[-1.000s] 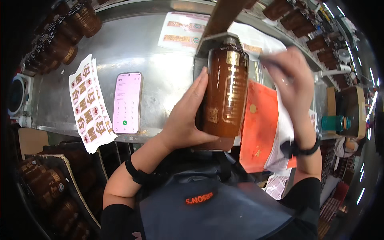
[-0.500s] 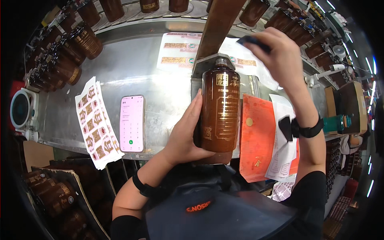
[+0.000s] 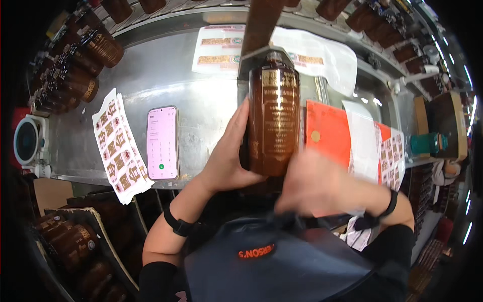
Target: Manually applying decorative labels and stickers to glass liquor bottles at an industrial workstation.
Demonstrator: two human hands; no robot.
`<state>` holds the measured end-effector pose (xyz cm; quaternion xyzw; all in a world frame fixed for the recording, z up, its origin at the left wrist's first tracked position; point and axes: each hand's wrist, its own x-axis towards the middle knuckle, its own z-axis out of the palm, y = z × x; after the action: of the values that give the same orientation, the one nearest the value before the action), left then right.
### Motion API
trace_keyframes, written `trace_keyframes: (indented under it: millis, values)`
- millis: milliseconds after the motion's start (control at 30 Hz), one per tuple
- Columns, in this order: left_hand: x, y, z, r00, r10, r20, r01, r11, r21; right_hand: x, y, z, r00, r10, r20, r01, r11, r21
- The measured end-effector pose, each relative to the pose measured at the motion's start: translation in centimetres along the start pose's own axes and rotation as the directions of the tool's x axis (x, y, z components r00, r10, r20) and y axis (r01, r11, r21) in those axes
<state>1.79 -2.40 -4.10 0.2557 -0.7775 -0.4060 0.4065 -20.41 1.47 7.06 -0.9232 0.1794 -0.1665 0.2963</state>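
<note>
A brown glass bottle (image 3: 274,121) with gold lettering stands tilted in front of me against a metal bracket (image 3: 259,54) on an upright post. My left hand (image 3: 232,158) is closed around its lower left side, with the thumb across the base. Beside the bottle's lower right edge is my right hand (image 3: 314,183), smeared by motion. Its fingers point down toward my apron, and whatever they hold cannot be made out. An orange-red sheet (image 3: 327,128) and white paper strips (image 3: 363,136) lie partly under that hand and forearm.
At left lie a label stack (image 3: 121,148) and a phone (image 3: 163,143) with its screen lit. Label sheets (image 3: 219,48) spread behind the bottle. Brown bottles (image 3: 103,48) crowd the far left, and a conveyor (image 3: 181,11) runs along the back. A green bottle (image 3: 425,143) stands right.
My right hand has come down from the upper right, where it held a dark object, to beside the bottle's base. My left hand keeps its grip. The view has shifted slightly.
</note>
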Motion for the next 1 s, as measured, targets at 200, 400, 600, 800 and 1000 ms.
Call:
trace_keyframes:
  millis: [200,400,600,800,1000]
  values:
    - [-0.5,-0.5,-0.1,1.000,-0.029,-0.012,0.029,1.000,0.000,0.4,4.8,-2.3,0.804,0.049,-0.592,-0.411,0.766,-0.495]
    - [-0.5,-0.3,0.2,0.994,-0.108,0.023,0.108,0.994,-0.014,-0.9,0.2,1.4,0.922,0.213,-0.323,-0.231,0.973,-0.018]
    - [-0.7,-0.5,-0.1,0.986,-0.163,0.020,0.164,0.985,-0.048,-0.7,3.6,1.1,0.835,-0.032,-0.549,-0.309,0.798,-0.517]
    - [-0.1,-0.3,1.1,0.981,-0.195,0.005,0.195,0.979,-0.064,-0.3,3.8,-1.0,0.870,0.277,-0.408,-0.355,0.926,-0.130]
    - [-2.6,-1.4,-0.7,0.934,-0.357,0.027,0.350,0.926,0.138,5.2,8.0,3.4,0.718,0.051,-0.694,-0.193,0.973,-0.128]
